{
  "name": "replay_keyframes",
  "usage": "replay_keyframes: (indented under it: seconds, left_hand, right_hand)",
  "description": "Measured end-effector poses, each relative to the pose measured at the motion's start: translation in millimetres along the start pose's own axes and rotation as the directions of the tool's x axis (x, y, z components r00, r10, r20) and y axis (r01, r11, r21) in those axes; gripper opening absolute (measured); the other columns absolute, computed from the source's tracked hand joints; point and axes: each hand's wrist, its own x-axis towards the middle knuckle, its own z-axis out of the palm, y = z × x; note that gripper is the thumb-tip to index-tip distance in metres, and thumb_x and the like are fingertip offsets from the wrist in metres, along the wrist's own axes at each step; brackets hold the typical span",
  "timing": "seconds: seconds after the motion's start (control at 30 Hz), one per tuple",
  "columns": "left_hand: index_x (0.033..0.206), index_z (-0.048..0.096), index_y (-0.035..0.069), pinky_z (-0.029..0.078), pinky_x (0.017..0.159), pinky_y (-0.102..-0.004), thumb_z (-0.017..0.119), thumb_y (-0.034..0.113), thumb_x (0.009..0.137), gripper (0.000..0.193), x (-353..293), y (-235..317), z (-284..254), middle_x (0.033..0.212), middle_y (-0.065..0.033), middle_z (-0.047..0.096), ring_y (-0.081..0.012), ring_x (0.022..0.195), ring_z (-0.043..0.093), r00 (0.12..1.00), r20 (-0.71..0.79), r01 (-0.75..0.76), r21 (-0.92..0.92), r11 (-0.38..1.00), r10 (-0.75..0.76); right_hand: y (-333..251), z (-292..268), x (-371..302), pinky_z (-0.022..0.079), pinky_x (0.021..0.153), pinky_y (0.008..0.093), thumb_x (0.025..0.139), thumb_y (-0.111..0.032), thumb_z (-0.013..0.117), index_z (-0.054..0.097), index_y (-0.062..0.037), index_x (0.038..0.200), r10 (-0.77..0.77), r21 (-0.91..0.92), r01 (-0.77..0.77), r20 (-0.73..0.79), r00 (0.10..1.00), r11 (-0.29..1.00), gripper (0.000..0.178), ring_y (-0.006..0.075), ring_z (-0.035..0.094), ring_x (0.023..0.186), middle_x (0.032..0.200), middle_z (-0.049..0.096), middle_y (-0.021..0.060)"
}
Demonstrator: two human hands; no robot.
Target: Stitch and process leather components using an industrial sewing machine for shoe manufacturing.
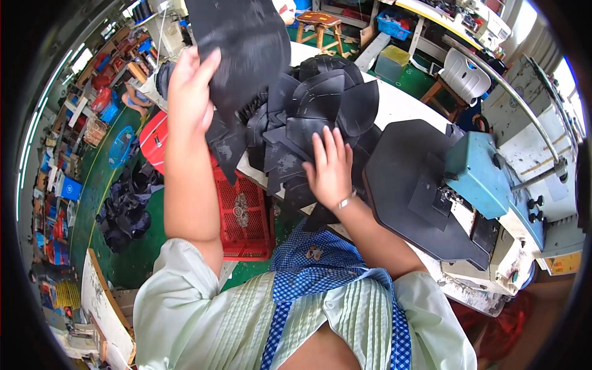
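My left hand point(192, 92), raised at the upper left, pinches the edge of a large black leather-like piece point(250, 46) between thumb and fingers. The piece is partly smeared by motion and runs out of the top of the picture. My right hand point(331, 169) lies with fingers spread on a heap of black cut pieces point(314, 98), some of them curved with pale stitch lines. The heap spreads over a white table point(394, 102). Right of my right hand is a sewing machine point(478, 169) with a blue-green head and a black board point(401, 166) around its needle area.
A red plastic crate point(231, 243) stands below the table's left edge, beside a red stool seat point(154, 140). More black pieces point(126, 209) lie on the green floor at the left. A white chair point(462, 74) and a wooden stool point(319, 23) stand beyond the table.
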Motion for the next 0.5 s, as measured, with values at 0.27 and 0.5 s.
replay_keyframes:
  seconds: [0.27,0.5]
  left_hand:
    - [0.161,0.018,0.006,0.045,0.105,-0.0336,0.061,-0.007,0.094,0.08,-181,-1,55,0.135,-0.013,0.061,-0.0171,0.122,0.058,0.576,0.619,0.726,-0.087,0.682,-0.534]
    - [0.132,0.059,0.0,0.05,0.097,-0.0385,0.08,0.01,0.083,0.055,-163,6,117,0.129,-0.0182,0.057,-0.0339,0.117,0.061,0.634,0.767,-0.44,0.466,0.768,-0.102]
  right_hand:
    - [-15,-204,-53,0.053,0.075,0.042,0.069,-0.006,0.073,0.073,-0.0069,0.102,-0.333,-0.285,0.223,-0.431,0.839,0.932,0.033,0.0391,0.063,0.109,0.124,0.067,0.0177]
    - [32,-236,-89,0.054,0.091,0.0426,0.071,-0.009,0.064,0.069,0.0003,0.109,-0.113,-0.138,0.122,0.074,0.991,0.983,0.04,0.0339,0.065,0.112,0.126,0.067,0.0177]
